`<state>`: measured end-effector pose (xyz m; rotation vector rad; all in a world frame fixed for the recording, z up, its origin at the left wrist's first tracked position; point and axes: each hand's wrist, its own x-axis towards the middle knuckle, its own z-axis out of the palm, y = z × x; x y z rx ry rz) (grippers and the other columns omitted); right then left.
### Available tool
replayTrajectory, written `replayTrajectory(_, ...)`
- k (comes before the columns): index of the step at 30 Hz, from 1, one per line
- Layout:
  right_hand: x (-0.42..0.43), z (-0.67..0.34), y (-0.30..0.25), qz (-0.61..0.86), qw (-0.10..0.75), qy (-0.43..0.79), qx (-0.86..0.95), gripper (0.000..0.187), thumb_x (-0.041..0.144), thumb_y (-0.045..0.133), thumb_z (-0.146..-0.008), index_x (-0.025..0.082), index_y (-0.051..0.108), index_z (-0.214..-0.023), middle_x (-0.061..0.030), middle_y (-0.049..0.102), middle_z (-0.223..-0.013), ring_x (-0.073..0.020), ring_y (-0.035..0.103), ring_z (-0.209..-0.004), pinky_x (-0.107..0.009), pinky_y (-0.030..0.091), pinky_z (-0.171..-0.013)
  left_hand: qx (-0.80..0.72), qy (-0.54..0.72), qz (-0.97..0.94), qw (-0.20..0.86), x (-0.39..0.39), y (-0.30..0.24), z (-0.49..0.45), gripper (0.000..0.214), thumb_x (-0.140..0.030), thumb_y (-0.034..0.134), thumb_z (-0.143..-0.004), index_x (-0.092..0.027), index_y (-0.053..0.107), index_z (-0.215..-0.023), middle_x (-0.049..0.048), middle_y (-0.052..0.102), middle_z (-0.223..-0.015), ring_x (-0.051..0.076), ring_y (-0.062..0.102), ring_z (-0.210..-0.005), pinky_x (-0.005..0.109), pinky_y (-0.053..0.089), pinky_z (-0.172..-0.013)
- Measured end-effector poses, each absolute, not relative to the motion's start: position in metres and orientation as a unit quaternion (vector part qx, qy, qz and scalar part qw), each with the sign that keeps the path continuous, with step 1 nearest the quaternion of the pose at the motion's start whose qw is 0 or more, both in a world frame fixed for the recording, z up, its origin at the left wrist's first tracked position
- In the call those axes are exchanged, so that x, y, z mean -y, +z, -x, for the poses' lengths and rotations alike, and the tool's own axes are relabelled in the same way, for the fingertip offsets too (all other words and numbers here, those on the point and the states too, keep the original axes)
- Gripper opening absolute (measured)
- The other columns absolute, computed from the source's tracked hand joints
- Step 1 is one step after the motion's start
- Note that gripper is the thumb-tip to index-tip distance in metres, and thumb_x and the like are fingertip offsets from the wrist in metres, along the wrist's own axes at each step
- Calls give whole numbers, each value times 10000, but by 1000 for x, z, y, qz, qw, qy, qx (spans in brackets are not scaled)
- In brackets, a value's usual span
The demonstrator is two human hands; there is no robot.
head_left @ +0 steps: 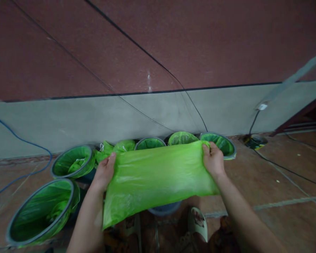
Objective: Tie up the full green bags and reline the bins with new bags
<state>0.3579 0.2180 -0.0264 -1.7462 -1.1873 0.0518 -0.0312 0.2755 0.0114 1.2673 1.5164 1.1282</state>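
A bright green plastic bag (158,179) is stretched flat between my two hands, its upper edge pulled taut. My left hand (105,170) is closed on its left upper edge, thumb on top. At the opposite upper corner my right hand (213,158) pinches the plastic, which bunches at the fingertips. Below the bag, the rim of a grey bin (165,209) shows between my feet; most of it is hidden. Behind the bag stand several bins lined with green bags, among them one (183,137) near the middle and another (221,146) beyond my right hand.
Two lined bins (72,161) (42,211) stand at the left with crumpled green plastic inside. A blue cable (39,148) runs along the left wall and floor. Black cables (289,169) cross the tiled floor at right, near a small tin (256,141). A wall (147,109) rises behind.
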Motion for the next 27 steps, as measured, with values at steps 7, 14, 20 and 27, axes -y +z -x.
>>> replayTrajectory(7,-221,-380,-36,758,467,15,455,290,442,410,-868,224,469,-685,-13,525,-593,-179,481,-591,-304,344,-603,-487,372,-435,660,-254,18,21,852,-335,835,-622,-233,467,-1383,85,707,-1121,263,686,-995,408,532,-903)
replayTrajectory(14,-218,-407,-41,817,443,11,368,283,420,446,-817,242,427,-598,1,448,-514,-167,413,-514,-313,315,-554,-457,342,-525,632,-257,3,19,1074,-178,803,-574,-251,268,-1502,84,647,-1248,253,612,-1148,374,476,-989)
replayTrajectory(20,-212,-392,-33,766,490,243,338,289,493,606,-771,222,573,-676,-36,583,-553,-221,561,-567,-354,466,-574,-587,334,-581,454,-277,-17,27,776,-184,644,-658,-129,440,-1404,-47,592,-601,155,569,-538,257,445,-542)
replayTrajectory(27,-200,-367,-20,523,431,608,413,550,288,838,-615,228,622,-1117,-61,730,-1066,-247,694,-929,-379,557,-856,-655,433,-539,303,-306,-28,57,671,-166,559,-691,-93,495,-1355,-43,547,-578,144,494,-495,243,372,-504)
